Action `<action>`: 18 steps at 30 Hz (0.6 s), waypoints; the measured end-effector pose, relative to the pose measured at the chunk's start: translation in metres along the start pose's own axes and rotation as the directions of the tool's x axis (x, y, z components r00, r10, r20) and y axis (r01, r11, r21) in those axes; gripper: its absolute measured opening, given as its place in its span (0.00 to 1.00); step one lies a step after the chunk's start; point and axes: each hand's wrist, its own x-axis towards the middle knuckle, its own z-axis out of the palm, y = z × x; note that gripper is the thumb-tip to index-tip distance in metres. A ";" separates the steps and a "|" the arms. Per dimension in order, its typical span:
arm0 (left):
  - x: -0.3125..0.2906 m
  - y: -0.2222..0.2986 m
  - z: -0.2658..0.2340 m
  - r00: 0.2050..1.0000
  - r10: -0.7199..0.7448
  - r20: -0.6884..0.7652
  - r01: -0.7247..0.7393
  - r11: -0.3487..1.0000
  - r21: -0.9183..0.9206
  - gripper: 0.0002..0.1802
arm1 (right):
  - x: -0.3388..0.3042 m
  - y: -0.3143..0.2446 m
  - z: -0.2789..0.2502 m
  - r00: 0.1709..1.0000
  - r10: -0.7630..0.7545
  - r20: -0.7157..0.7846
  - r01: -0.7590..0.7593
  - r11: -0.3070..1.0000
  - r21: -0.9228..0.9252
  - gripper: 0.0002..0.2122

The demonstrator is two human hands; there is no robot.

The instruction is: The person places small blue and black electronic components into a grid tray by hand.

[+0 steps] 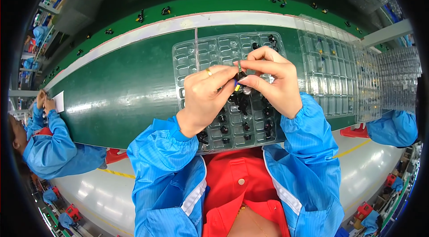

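Both hands meet over a clear plastic compartment tray (184,52). Between my fingertips is a small black part (241,76) with a thin strip standing up from it and yellow and blue bits below. My left hand (201,96), a ring on one finger, pinches it from the left. My right hand (279,78) grips its upper end between thumb and forefinger. Which exact component it is cannot be made out. Several black pieces (242,103) lie in the tray's compartments beneath, partly hidden by my hands.
More clear trays (328,71) are spread and stacked at the right. Beyond a white rail (178,23) runs a green belt (201,3) carrying scattered small black and yellow parts. A co-worker in blue (56,147) sits at the left; another blue sleeve (393,127) shows at the right.
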 end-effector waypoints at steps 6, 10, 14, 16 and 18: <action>0.001 -0.003 0.000 0.998 -0.060 0.010 0.061 0.997 -0.051 0.10 | 0.001 0.006 0.001 0.986 0.148 0.081 -0.168 0.879 0.446 0.08; 0.008 0.001 0.002 0.897 -0.357 0.259 0.441 0.748 -0.496 0.13 | -0.001 0.009 -0.002 0.967 0.241 0.080 -0.237 0.745 0.624 0.06; 0.007 -0.005 0.001 0.759 -0.428 0.490 0.623 0.261 -0.737 0.16 | 0.000 0.010 0.001 0.966 0.255 -0.038 -0.176 0.762 0.623 0.05; 0.002 -0.006 0.007 0.799 -0.385 0.462 0.583 0.304 -0.753 0.14 | -0.001 0.010 0.003 0.966 0.249 -0.070 -0.158 0.783 0.601 0.05; 0.000 -0.007 0.009 0.793 -0.392 0.467 0.594 0.325 -0.736 0.14 | -0.002 0.008 0.005 0.978 0.166 -0.124 -0.092 0.882 0.462 0.05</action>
